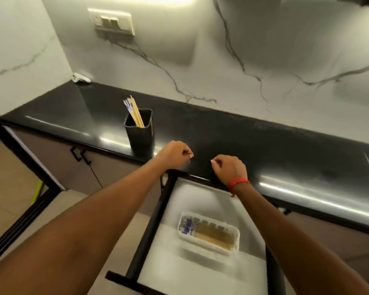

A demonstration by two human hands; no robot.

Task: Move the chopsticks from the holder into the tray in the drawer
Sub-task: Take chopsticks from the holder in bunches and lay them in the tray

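Observation:
A black square holder (pixel 140 134) stands on the black counter near its front edge, with several wooden chopsticks (pixel 134 111) leaning out of it to the left. Below the counter a drawer (pixel 149 231) is pulled out; a clear plastic tray (pixel 235 233) lying in it holds several chopsticks (pixel 213 235) with blue ends. My left hand (pixel 174 154) hovers over the counter edge just right of the holder, fingers curled shut and holding nothing. My right hand (pixel 229 168), with a red band at the wrist, is likewise curled shut and holds nothing above the drawer's back edge.
The black counter (pixel 264 141) runs along a marble-patterned wall with a switch plate (pixel 112 21). A small white object (pixel 80 78) lies in the back left corner. Cabinet doors with black handles (pixel 80 156) are under the counter at left. The drawer's floor is white.

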